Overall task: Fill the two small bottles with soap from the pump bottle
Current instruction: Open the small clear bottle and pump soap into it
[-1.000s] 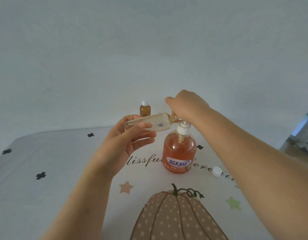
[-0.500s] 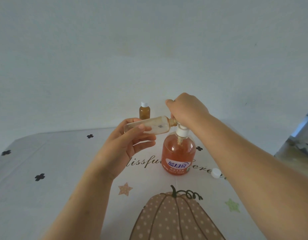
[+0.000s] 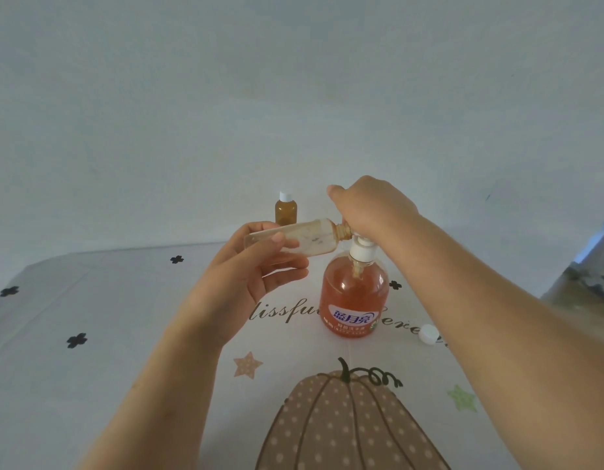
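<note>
My left hand (image 3: 256, 276) grips a small clear bottle (image 3: 314, 240) and holds it on its side above the table, thumb across its body. Its open threaded neck points right, against the spout of the pump bottle (image 3: 355, 293). A thin film of soap clings inside the small bottle. The pump bottle is round, holds orange soap and has a white collar (image 3: 361, 254). My right hand (image 3: 372, 208) sits on top of the pump head with fingers curled over it, hiding the head and spout. A second small bottle (image 3: 286, 210), amber with a white cap, stands upright behind.
A loose white cap (image 3: 428, 333) lies on the table to the right of the pump bottle, beside my right forearm. The tablecloth (image 3: 107, 317) has a pumpkin print and stars. A plain wall rises behind the table's far edge.
Both hands keep their holds on the small bottle and the pump head. Only the view has shifted slightly.
</note>
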The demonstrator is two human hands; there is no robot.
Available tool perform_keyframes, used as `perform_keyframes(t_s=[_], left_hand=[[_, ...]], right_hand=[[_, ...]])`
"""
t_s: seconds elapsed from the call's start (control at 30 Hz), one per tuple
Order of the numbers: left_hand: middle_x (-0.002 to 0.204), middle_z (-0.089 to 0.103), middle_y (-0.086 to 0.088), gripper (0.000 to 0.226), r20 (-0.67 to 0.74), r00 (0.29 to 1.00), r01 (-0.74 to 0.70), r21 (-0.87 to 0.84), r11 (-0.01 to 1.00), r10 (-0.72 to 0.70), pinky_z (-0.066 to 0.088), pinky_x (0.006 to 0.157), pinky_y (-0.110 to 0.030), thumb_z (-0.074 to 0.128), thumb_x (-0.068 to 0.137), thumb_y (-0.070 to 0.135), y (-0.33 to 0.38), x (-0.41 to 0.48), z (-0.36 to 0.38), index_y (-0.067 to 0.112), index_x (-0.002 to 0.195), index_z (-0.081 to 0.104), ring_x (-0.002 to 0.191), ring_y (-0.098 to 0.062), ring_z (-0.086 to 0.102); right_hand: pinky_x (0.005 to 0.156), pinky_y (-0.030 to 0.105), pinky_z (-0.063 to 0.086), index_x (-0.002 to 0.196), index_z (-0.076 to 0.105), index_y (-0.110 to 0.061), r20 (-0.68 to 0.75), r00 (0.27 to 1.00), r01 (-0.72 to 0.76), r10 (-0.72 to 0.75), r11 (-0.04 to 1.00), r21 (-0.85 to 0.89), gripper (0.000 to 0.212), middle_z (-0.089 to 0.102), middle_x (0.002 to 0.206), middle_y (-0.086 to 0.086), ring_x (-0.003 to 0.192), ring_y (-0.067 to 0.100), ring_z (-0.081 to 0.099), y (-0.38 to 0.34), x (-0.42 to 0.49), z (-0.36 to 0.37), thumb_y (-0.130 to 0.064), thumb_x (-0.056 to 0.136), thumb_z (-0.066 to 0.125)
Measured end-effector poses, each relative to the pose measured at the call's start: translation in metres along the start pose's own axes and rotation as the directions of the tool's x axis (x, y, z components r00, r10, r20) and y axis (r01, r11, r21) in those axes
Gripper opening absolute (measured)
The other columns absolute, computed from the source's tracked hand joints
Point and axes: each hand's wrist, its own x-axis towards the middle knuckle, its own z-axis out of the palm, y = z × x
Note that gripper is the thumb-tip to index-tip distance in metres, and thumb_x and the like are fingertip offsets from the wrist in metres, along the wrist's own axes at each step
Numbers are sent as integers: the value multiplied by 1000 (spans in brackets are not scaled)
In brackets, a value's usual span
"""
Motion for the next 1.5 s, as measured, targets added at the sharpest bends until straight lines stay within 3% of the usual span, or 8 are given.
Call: perform_keyframes(t_s=[0.47,0.67,0.8,0.87,1.0,1.17,1.33,1.5], left_hand=[[103,67,-17,25,19,1000,-5,9,1000,4,58,77,-35,61,85,17,-1,-1,-3,9,107,53,89,-31,70],[101,68,-18,22,28,1000,-6,15,1000,5,58,74,-35,62,84,18,-1,-2,-2,10,102,54,86,-30,70],[101,67,-18,21,18,1000,5,10,1000,-5,59,73,-36,62,85,19,-2,0,-4,9,102,56,85,-30,69],[97,68,-16,19,16,1000,4,16,1000,-4,58,73,-36,62,85,19,-3,0,-5,9,101,57,83,-29,69],[87,69,-13,18,13,1000,9,25,1000,-9,58,73,-37,61,85,18,-4,1,-7,8,99,57,79,-28,68],[90,68,-13,24,17,1000,5,36,999,-6,58,73,-36,61,86,19,-5,1,-7,7,105,54,78,-27,67],[91,67,-12,21,12,1000,-24,53,998,24,57,68,-33,62,86,19,-3,-1,-5,8,102,57,74,-25,65],[93,65,-11,19,32,999,-37,44,998,36,54,62,-30,62,89,18,-2,-2,-4,8,104,56,68,-21,61]], right_hand=[[56,28,37,91,72,-10,-38,999,26,-25,999,36,43,70,78,5,64,21,58,0,-8,-2,-38,100,40],[59,29,36,72,49,-15,18,1000,18,-16,990,-137,48,63,76,4,64,21,55,-8,-14,-18,-45,105,31],[87,35,53,66,23,-32,61,998,-12,17,996,-89,44,57,80,4,91,29,68,-15,-21,-18,-22,108,32],[87,35,53,66,25,-32,83,996,18,-9,995,-99,44,58,80,4,92,29,67,-15,-22,-17,-24,109,30],[73,35,43,105,62,-16,142,989,62,-45,991,-119,48,63,83,8,79,23,60,-7,-18,-9,-44,109,22],[87,39,52,143,51,-30,126,990,82,-71,993,-85,42,67,104,11,100,31,64,-6,-24,-8,-25,109,28],[69,32,44,92,65,-17,97,995,41,-36,998,-55,50,68,87,8,77,24,61,-4,-21,-9,-44,108,25],[57,29,34,82,59,-13,86,996,34,-25,994,-103,60,64,71,5,61,20,55,-9,-15,-15,-55,105,24]])
